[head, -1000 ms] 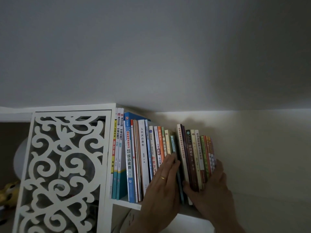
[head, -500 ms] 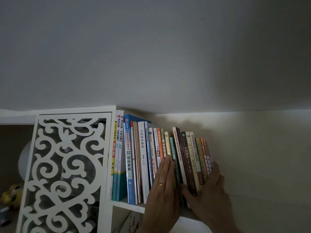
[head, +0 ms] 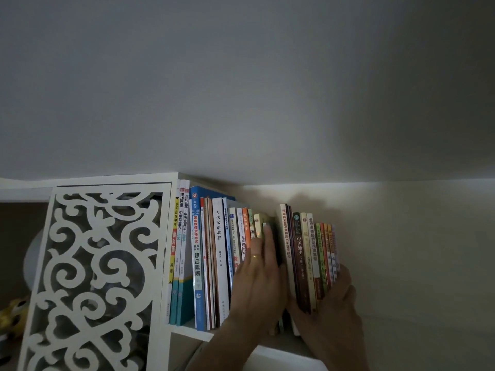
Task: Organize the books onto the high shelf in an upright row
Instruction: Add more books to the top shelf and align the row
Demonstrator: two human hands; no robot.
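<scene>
Books [head: 219,258] stand upright on shelf [head: 187,332]. Left hand [head: 258,287], fingers straight, presses spines; right hand [head: 330,301] grips the right-end batch [head: 308,258]. Gap between remains; closing it is left.

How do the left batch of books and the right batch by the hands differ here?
The left batch of books stands taller, braced against the carved white panel; the right batch is shorter and lies in the right hand. The left hand lies flat on the left batch's end. Both batches stand nearly upright on the same shelf.
</scene>
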